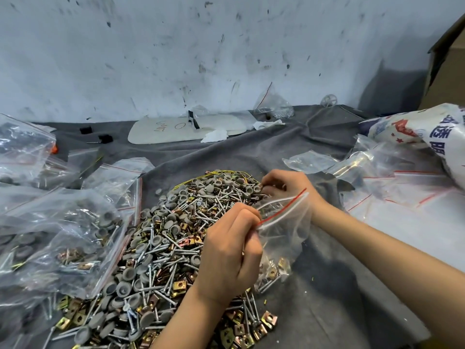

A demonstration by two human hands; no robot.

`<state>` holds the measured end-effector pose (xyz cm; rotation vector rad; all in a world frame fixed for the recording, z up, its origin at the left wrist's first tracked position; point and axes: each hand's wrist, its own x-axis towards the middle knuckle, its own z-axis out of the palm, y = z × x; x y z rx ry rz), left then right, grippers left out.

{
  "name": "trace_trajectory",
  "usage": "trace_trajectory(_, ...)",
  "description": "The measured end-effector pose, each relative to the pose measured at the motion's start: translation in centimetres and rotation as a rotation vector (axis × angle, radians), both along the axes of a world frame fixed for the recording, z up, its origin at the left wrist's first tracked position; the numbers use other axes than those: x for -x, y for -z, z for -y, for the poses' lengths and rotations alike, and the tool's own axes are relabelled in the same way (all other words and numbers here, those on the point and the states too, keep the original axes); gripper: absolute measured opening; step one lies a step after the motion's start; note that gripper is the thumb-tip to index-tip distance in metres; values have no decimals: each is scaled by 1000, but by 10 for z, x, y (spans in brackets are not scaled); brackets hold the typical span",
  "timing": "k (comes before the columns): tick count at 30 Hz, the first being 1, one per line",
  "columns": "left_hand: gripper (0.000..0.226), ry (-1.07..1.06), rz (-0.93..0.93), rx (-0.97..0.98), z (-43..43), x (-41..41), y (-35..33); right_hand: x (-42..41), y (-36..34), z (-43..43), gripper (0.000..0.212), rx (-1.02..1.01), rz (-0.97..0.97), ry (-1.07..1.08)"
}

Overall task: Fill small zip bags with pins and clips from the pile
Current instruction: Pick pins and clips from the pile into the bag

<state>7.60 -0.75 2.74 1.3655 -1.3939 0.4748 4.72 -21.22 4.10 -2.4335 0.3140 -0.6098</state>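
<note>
A big pile (pixel 163 248) of screws, grey round caps and brass clips covers the middle of the grey cloth. My left hand (pixel 231 250) pinches the red-striped rim of a small clear zip bag (pixel 281 233), which hangs open with a few clips and screws in its bottom. My right hand (pixel 286 187) reaches behind the bag to the pile's far right edge, fingers curled around small parts there; what they hold is hidden.
Filled zip bags (pixel 57 238) lie heaped at the left. Empty clear bags (pixel 372 172) spread at the right beside a printed white sack (pixel 432 132). A white board (pixel 186 128) and a knotted bag (pixel 274 104) sit by the back wall.
</note>
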Motion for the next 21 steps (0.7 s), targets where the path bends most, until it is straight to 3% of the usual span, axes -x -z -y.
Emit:
trace_trajectory(2, 11, -36, -18, 12, 1, -1, 0, 12, -24, -11, 20, -267, 135, -57)
trace_trajectory(4, 12, -84, -26, 30, 3, -1, 1, 27, -54, -21, 19, -405, 217, -203)
trace_trajectory(7, 15, -116, -22, 64, 5, -3, 1, 51, -91, -40, 12, -370, 217, -367)
trace_trajectory(11, 15, -119, -3, 99, 6, -2, 2, 66, -102, -55, 12, -112, 13, -435)
trace_trajectory(13, 9, -111, 11, 115, 6, -2, 2, 66, -101, -48, 16, -184, -20, -431)
trace_trajectory(17, 18, -95, 10, 130, 7, -3, 3, 58, -90, -27, 16, -378, 76, -275)
trace_trajectory(21, 15, -93, -6, 125, 8, -4, 3, 51, -73, -28, 16, -474, 71, -327)
